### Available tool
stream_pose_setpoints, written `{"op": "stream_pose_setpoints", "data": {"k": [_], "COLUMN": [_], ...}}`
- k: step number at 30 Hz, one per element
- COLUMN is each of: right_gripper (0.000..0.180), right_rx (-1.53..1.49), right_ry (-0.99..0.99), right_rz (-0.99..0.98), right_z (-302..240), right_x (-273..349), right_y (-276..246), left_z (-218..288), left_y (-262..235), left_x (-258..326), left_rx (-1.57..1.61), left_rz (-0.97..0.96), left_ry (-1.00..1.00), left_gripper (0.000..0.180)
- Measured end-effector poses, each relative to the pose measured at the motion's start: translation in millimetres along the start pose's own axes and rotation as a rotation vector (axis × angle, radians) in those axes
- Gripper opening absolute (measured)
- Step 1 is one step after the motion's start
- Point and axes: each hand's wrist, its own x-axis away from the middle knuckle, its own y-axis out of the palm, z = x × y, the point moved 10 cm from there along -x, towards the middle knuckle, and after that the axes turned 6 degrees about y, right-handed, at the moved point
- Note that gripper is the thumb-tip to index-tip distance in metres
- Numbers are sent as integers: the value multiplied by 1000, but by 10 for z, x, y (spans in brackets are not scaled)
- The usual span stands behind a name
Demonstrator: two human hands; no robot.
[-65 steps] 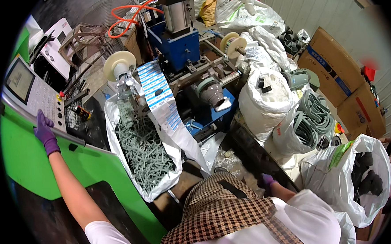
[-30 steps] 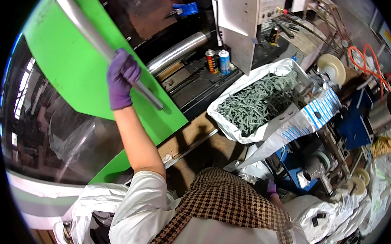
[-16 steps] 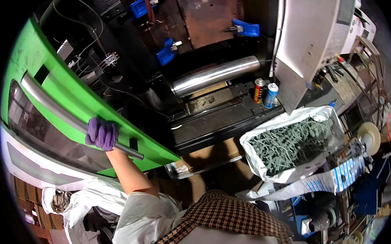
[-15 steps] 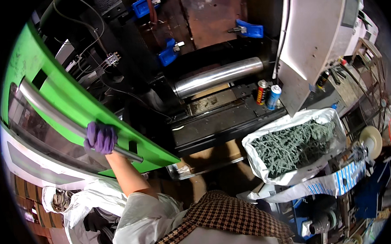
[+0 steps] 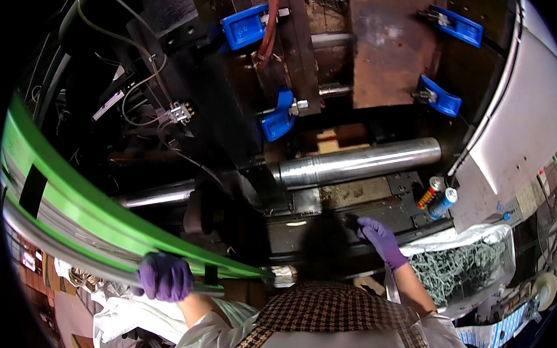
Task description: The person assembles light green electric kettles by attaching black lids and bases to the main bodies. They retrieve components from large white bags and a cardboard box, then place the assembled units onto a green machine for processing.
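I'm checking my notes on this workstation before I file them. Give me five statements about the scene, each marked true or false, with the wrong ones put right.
1. The left hand grips the gray bar handle on the green door. True.
2. Only the left hand is gloved. False: the right hand also wears a purple glove.
3. Four blue clamps show inside the machine. True.
4. The two spray cans stand next to the left hand. False: the spray cans stand beside the pale panel, at the right.
5. The white bag holds orange scraps. False: its scraps are gray-green.

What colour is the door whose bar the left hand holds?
The door is green, best seen in the head view.
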Motion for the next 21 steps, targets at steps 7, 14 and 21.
{"op": "stream_pose_setpoints", "data": {"k": [7,14,21], "right_gripper": [32,40,96], "right_rx": [148,168,483], "right_ry": [-172,-656,-407], "right_rz": [-95,118,405], "right_z": [-1588,-2989,-3615], "right_x": [-1624,-3948,-6033], "right_y": [320,-559,-494], "left_z": [-425,-721,-743], "left_y": [-341,-991,-913], "left_x": [-364,-477,-263], "left_rx": [53,-4,-135], "left_rz": [-241,50,237], "left_ry": [-50,-10,100], "left_gripper": [38,35,31]}}
